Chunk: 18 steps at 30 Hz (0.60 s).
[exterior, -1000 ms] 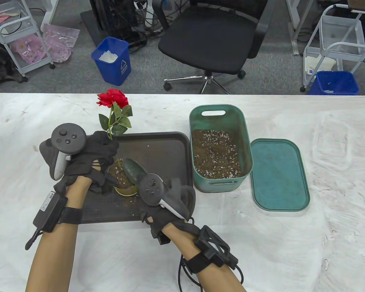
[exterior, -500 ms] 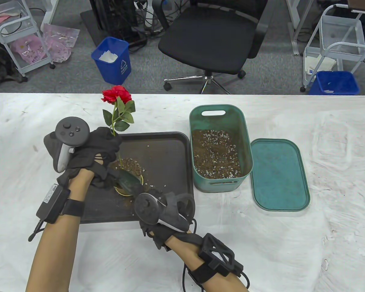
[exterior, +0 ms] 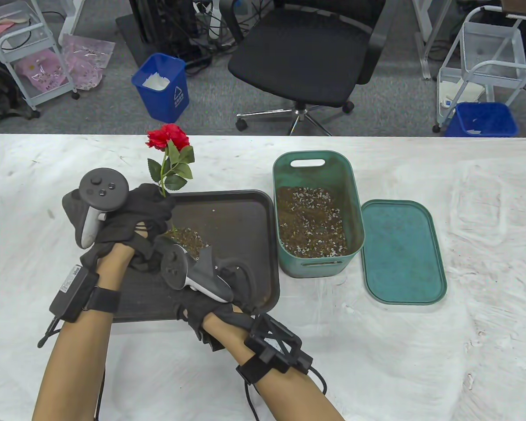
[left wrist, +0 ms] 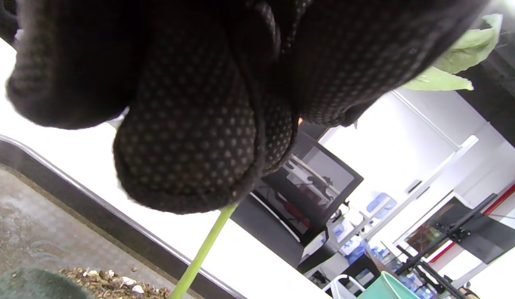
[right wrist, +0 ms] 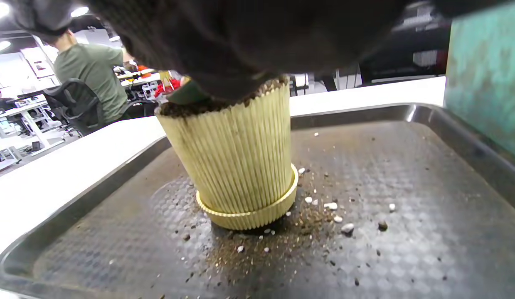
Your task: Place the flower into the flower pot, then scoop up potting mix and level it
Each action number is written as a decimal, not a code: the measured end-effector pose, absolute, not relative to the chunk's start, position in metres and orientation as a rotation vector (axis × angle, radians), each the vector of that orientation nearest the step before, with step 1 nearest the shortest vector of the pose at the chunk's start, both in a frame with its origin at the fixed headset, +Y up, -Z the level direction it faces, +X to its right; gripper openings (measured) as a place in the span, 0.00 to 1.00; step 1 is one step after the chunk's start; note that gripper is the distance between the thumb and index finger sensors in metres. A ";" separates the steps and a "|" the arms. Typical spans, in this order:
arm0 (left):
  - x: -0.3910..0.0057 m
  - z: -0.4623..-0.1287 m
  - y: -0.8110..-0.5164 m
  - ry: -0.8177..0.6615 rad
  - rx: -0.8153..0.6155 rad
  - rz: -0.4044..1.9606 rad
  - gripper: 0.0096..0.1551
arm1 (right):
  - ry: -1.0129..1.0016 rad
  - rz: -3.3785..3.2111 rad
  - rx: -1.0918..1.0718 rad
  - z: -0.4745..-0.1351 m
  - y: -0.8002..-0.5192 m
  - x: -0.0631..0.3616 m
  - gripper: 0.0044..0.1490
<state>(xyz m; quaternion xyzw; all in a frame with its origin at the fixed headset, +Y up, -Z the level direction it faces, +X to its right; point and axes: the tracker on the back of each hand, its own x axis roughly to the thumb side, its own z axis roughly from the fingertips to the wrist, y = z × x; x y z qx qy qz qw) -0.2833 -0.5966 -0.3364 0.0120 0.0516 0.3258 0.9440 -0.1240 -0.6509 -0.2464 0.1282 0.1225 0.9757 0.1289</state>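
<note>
White cloth, smeared and wrinkled, covers the table point(exterior: 421, 351). On it, under both hands, lies a dark tray point(exterior: 245, 219) with a dimpled floor and a raised, rounded rim; spilled grains and crumbs dot it by the pot's foot. Right of the right hand stands a teal bin point(exterior: 318, 169), rounded at the corners, holding potting mix point(exterior: 311, 223) flecked with white bits; its flat lid point(exterior: 403, 252) lies just beyond it.

The ribbed, pale yellow flower pot point(right wrist: 234, 166) sits upright on the tray in a matching saucer, filled to the brim. From above, the right hand point(exterior: 215, 289) and its tracker hide most of it, and whatever that hand grips is covered; I cannot tell how its fingers lie or whether they hold anything.

The left hand point(exterior: 127, 219) pinches the thin green stem of the flower point(exterior: 170, 153) just above the soil, its dotted-fabric fingertips point(left wrist: 190, 145) pressed together around it. The red bloom rises beyond the knuckles, stem standing in the pot.
</note>
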 end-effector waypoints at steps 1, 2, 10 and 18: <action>-0.283 -0.336 -0.597 0.105 0.025 0.665 0.24 | 0.359 2.834 0.373 -0.246 -0.651 -0.124 0.29; -0.283 -0.336 -0.597 0.102 0.025 0.662 0.24 | 0.344 2.845 0.387 -0.245 -0.652 -0.124 0.29; -0.284 -0.331 -0.597 0.114 0.035 0.676 0.24 | 0.151 2.803 0.509 -0.226 -0.636 -0.100 0.30; -0.295 -0.320 -0.597 0.125 0.018 0.732 0.24 | 0.099 2.735 0.390 -0.251 -0.610 -0.040 0.30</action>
